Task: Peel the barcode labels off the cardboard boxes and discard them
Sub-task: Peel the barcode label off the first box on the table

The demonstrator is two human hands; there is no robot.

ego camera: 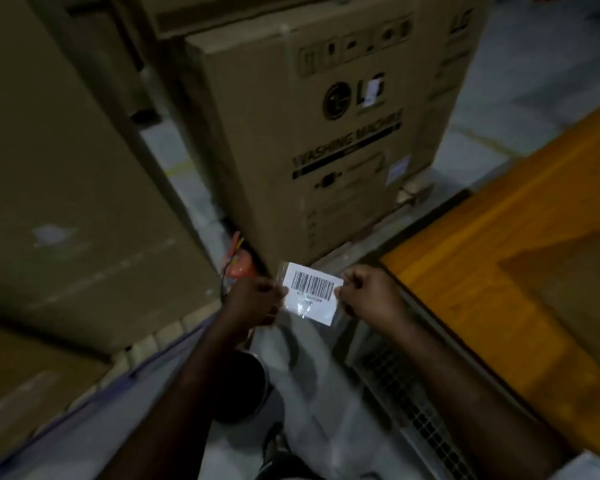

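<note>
There are 2 hands (pixel 255 299) (pixel 371 296), 1 barcode label (pixel 312 295) and at least 3 cardboard boxes (pixel 66 168) (pixel 257 150) (pixel 243 12).

Left hand (pixel 253 301), right hand (pixel 369 294), fingers (pixel 344 289) pinched.

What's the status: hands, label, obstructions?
Left hand and right hand each pinch one end of the barcode label. Label free of any box, not yet discarded. Nothing blocking the hands; washing machine box stands behind.
</note>
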